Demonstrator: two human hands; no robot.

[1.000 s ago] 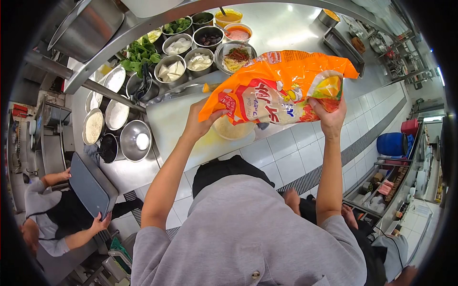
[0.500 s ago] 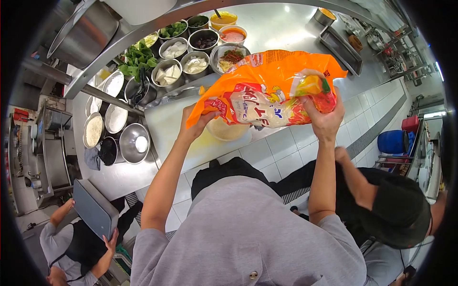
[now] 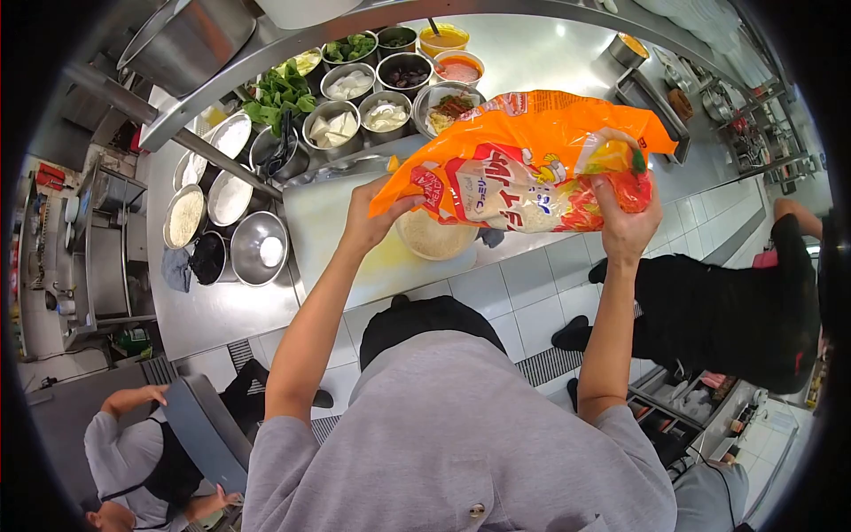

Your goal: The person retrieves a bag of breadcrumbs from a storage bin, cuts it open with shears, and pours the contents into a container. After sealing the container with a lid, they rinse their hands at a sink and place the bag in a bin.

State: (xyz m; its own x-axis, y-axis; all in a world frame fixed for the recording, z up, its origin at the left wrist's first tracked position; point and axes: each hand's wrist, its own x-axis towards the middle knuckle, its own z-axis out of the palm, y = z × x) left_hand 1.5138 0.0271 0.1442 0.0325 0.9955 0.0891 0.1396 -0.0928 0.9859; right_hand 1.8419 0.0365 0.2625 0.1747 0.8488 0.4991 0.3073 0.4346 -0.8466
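Observation:
An orange plastic bag of breadcrumbs [image 3: 519,182], with Japanese print and a see-through part, is held sideways between my hands. My left hand [image 3: 377,213] pinches its left end, while my right hand [image 3: 631,217] grips the right end with the thumb across the front. Below the bag, a bowl of pale crumbs [image 3: 434,241] rests on the white cutting board [image 3: 341,257], partly covered by the bag. Whether crumbs are pouring out cannot be seen.
Metal tubs of white slices [image 3: 333,129], leafy greens [image 3: 280,96] and sauces stand behind the board. An empty steel bowl [image 3: 257,250] sits left. A shelf rail [image 3: 292,49] crosses overhead. One person [image 3: 168,461] carries a grey box [image 3: 208,426]; another [image 3: 727,310] is at right.
The bag stays in both hands, with the view shifted slightly. The person at right has moved farther right and away. The person at left has moved lower in view with the grey box.

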